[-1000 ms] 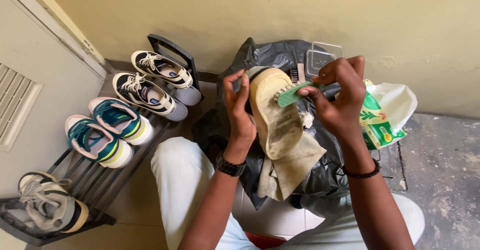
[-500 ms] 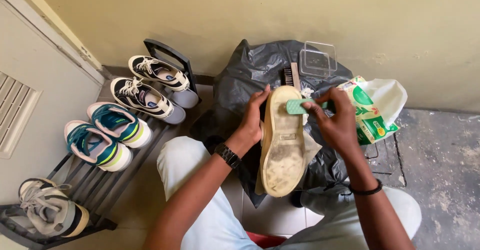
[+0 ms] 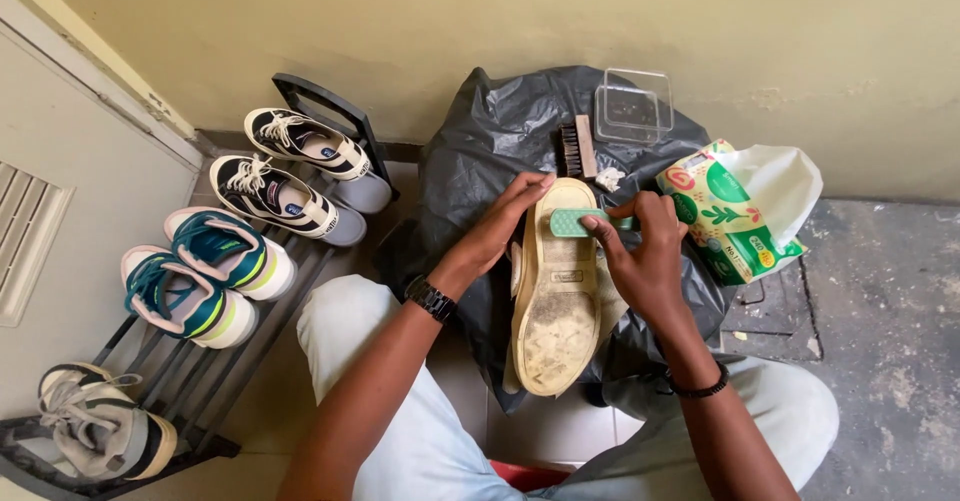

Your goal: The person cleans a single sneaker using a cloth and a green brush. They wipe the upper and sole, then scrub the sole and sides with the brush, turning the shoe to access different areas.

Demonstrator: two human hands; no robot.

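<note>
Shoe [image 3: 556,291] sole-up, cream, heel grimy, in left hand [image 3: 502,226]; green brush [image 3: 580,223] gripped in right hand [image 3: 645,256].

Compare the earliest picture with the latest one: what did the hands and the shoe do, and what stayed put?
The shoe was turned sole-up. The left hand shifted to its toe; the right hand brought the green brush onto the sole. Unchanged: shoes on the rack, black bag.

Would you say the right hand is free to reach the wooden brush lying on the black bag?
Probably not right away: the right hand grips a green brush on the shoe sole. The wooden brush lies uncovered just beyond.
</note>
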